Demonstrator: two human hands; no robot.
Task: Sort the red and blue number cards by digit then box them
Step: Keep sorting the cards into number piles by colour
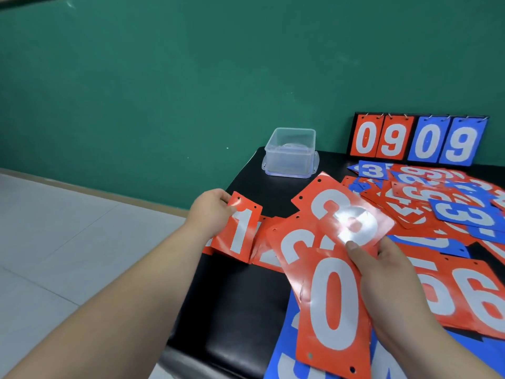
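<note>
**Red and blue number cards (448,212): sorting scarcely begun, nothing boxed**

Most of the cards lie in a loose, overlapping heap, red mixed with blue, on the right of the black table (246,310). A few red ones are spread at the near left. The clear plastic box with rounded corners (289,154) stands at the far left edge of the table, and no card shows in it. By my reading the sort by digit is in its opening stage and all the boxing is left.

The left hand (210,212) pinches the red plastic card printed with a white 1 (240,233) at its far left corner. That card's long axis runs away from the person, punched edge farthest, digit upright to the viewer.

The right hand (388,272) grips a fan of glossy red cards (322,258), thumb pressed on the red 3 card (344,212), which slants from far left to near right. The red 0 card (333,305) points its punched edge toward the person.

A black flip scoreboard (418,140) reading 09 09 stands against the wall.
</note>
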